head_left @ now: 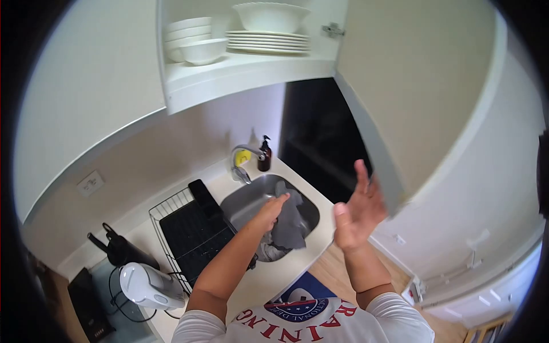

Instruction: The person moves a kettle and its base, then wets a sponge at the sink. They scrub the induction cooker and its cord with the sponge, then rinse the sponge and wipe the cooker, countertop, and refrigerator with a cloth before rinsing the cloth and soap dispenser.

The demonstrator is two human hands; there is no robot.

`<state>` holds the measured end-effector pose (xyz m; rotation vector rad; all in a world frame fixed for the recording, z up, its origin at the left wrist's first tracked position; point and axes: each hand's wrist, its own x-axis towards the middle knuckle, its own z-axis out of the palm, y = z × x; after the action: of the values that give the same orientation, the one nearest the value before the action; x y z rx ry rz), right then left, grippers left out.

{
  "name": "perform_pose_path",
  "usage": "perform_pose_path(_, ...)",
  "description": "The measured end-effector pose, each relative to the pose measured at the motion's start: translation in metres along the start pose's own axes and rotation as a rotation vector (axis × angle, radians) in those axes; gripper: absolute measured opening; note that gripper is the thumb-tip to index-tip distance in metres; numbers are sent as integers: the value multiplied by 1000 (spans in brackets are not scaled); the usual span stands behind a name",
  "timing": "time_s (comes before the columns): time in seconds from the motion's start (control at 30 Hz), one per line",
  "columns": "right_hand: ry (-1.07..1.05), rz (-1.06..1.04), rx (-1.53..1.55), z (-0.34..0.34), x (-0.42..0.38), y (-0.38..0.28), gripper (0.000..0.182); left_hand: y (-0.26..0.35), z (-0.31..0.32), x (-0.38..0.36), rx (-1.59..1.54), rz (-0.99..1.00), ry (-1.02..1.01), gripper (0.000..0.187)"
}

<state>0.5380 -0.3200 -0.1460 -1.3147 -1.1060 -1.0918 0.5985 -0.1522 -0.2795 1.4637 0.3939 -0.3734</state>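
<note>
Head view: grey cloth [291, 224] hangs from left grip [275, 209].

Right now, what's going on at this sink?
The person's left hand grips a limp grey cloth over the rounded metal sink. The right hand is raised, open and empty, near the lower edge of the open pale cupboard door; whether they touch is unclear. Stacked white bowls and flat white plates sit on the white cupboard shelf.

The shirt [366, 328] reads "RAINING", its round badge [298, 310] "CTIONAL DEPT".
</note>
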Motion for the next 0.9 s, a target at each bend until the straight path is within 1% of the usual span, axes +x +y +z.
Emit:
perform_pose_path(0.03, -114, -5, 36, 10, -1, 6, 84, -11, -3, 19, -147, 18, -66, 38)
perform_pose_path(0.07, -209, -119, -7, 20, 8, 10, 78, -15, -4, 25, -194, 27, -59, 39)
perform_pose_path(0.1, -356, -42, -35, 27, 11, 12, 75, -12, -4, 28, -217, 46, -36, 41)
perform_pose_path(0.13, -427, -42, -93, 38, 24, 17, 69, -9, -3, 32, -228, 65, -5, 42)
perform_pose_path(0.2, -428, -182, 107, 67, 33, 46, 64, -3, -2, 39, -252, 91, 53, 45)
perform_pose_path(0.27, -538, -51, 201, 74, 44, 61, 59, -6, -2, 45, -281, 89, 102, 48)
perform_pose_path(0.3, -584, -50, 294, 76, 46, 79, 53, -11, -1, 49, -300, 76, 130, 49)
perform_pose_path(0.33, -616, 70, 493, 78, 37, 103, 43, -20, 0, 54, -318, 55, 157, 51)
perform_pose_path(0.4, -508, 259, 610, 80, -9, 172, 28, -46, 0, 77, -378, -6, 211, 52)
perform_pose_path(0.43, -451, 601, 653, 80, -48, 209, 21, -67, -7, 98, -465, -81, 246, 53)
perform_pose_path(0.47, -392, 934, 675, 84, -88, 246, 19, -78, -12, 114, -549, -145, 281, 54)
perform_pose_path(0.53, -263, 1398, 568, 103, -170, 312, 19, -91, -12, 126, -654, -151, 355, 56)
perform_pose_path(0.6, -598, 1640, 551, 132, -228, 345, 26, -118, -13, 155, -695, -271, 530, 58)
perform_pose_path(0.63, -747, 1653, 506, 151, -247, 350, 38, -119, -12, 159, -724, -276, 565, 58)
perform_pose_path(0.67, -796, 1656, 529, 164, -249, 351, 38, -118, -10, 161, -682, -220, 566, 59)
perform_pose_path(0.7, -845, 1727, 621, 179, -247, 350, 39, -115, -7, 164, -638, -163, 567, 60)
perform_pose_path(0.73, -893, 1793, 711, 193, -244, 348, 40, -108, -5, 168, -665, -163, 602, 60)
perform_pose_path(0.77, -895, 1748, 870, 203, -250, 356, 36, -101, -2, 173, -602, -198, 654, 59)
perform_pose_path(0.8, -921, 1705, 822, 207, -257, 362, 28, -99, -1, 181, -536, -238, 702, 58)
perform_pose_path(0.87, -993, 1654, 792, 213, -270, 375, 22, -110, -7, 207, -499, -193, 755, 40)
perform_pose_path(0.9, -1014, 1639, 766, 215, -265, 376, 20, -142, -17, 247, -553, -139, 785, 40)
